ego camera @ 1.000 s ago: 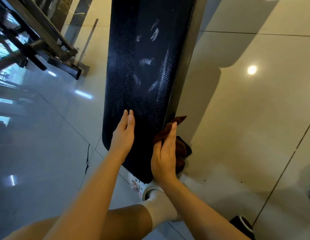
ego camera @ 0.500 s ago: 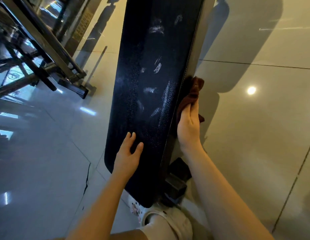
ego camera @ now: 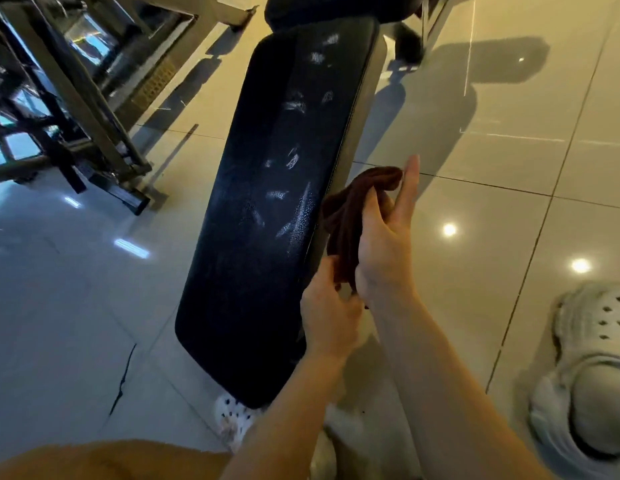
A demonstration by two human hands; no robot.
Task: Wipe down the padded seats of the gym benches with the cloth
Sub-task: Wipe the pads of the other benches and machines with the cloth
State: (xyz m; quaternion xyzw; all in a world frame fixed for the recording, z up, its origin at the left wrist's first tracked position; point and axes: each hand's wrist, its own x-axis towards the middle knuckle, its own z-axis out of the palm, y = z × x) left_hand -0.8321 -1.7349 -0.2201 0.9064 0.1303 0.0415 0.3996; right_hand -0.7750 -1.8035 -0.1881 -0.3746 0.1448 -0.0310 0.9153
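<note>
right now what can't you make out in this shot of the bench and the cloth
- Bench frame and legs: head view, hidden under the padded seat.
- Far end of the bench: cut off by the top edge.
- Cloth: bunched between the right hand and left hand, so its full shape and lower end are hidden.
- Left hand fingertips: hidden behind the cloth and the right hand.
- Pale marks on the seat: smears or glare, cannot tell.

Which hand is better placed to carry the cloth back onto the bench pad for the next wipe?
Right. The right hand grips most of the bunched brown cloth beside the pad's right edge; the left hand only pinches its lower end.
</note>
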